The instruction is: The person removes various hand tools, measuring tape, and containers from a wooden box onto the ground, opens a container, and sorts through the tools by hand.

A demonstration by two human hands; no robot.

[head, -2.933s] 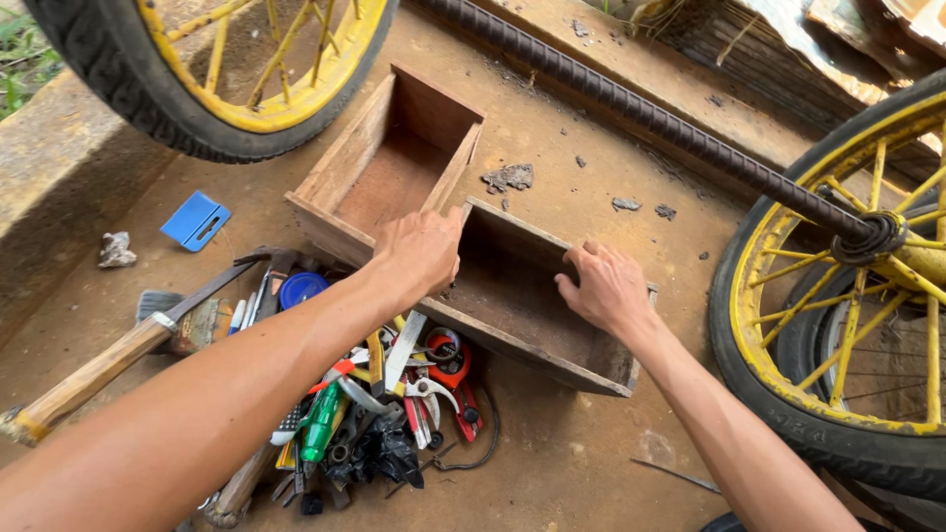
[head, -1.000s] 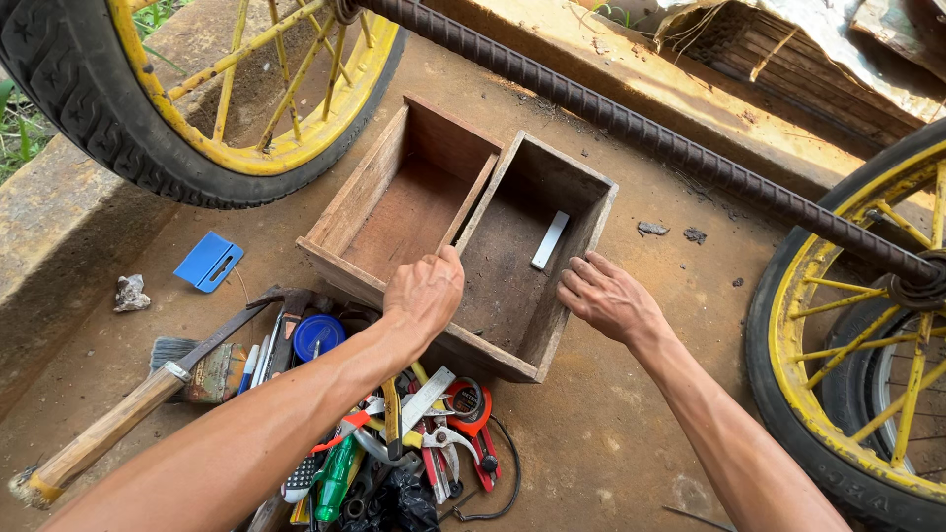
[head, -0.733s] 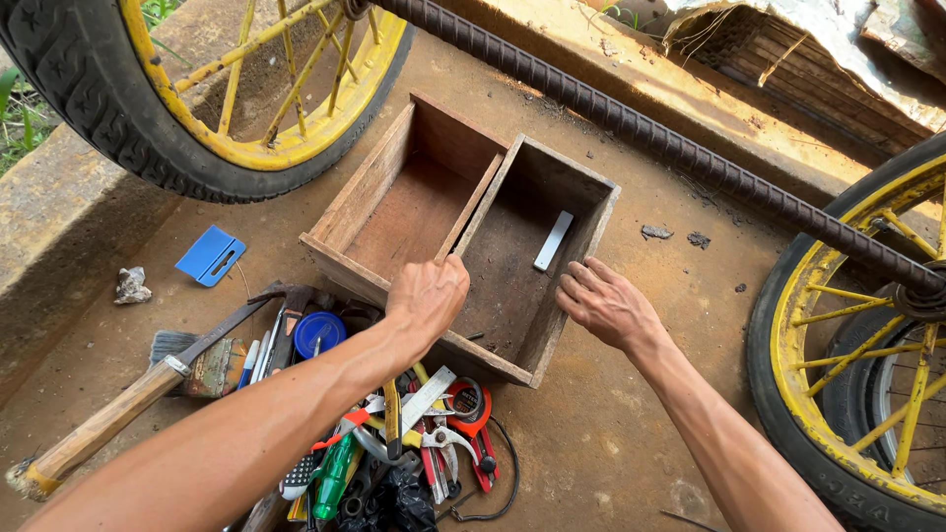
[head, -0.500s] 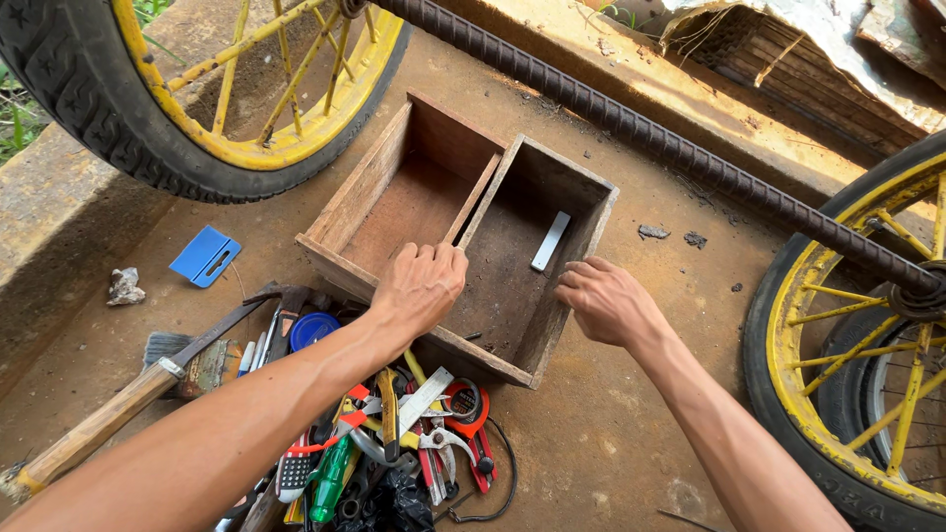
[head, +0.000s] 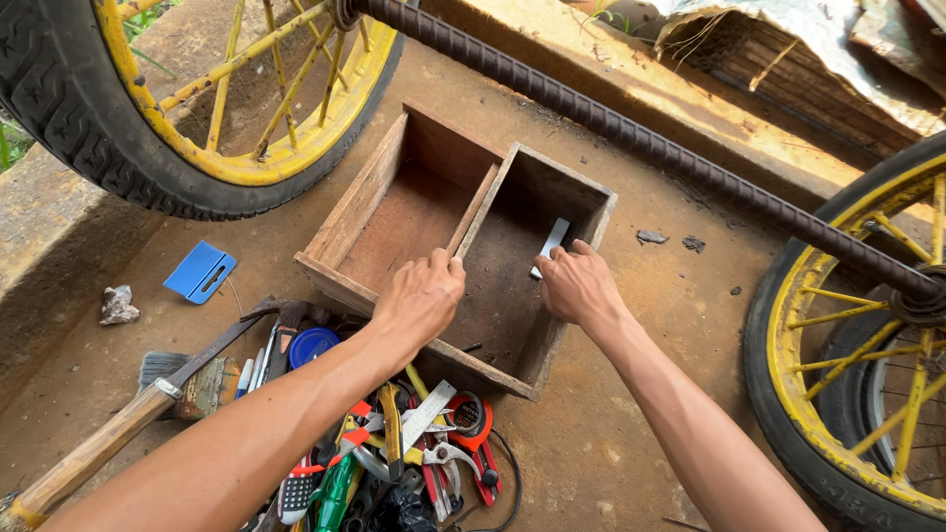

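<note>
Wooden box between both hands' fingers

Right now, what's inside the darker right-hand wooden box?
In the darker right-hand wooden box, a flat pale strip lies near the far wall on the dirty floor. The right hand reaches in at it, covering its near end; the left hand hides the near-left corner.

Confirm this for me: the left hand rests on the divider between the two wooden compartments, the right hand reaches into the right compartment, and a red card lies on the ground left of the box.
One detail is wrong: the card is blue, not red. The head view shows it on the ground left of the wooden box. The rest holds: the left hand rests on the divider, and the right hand reaches into the right compartment.
</note>
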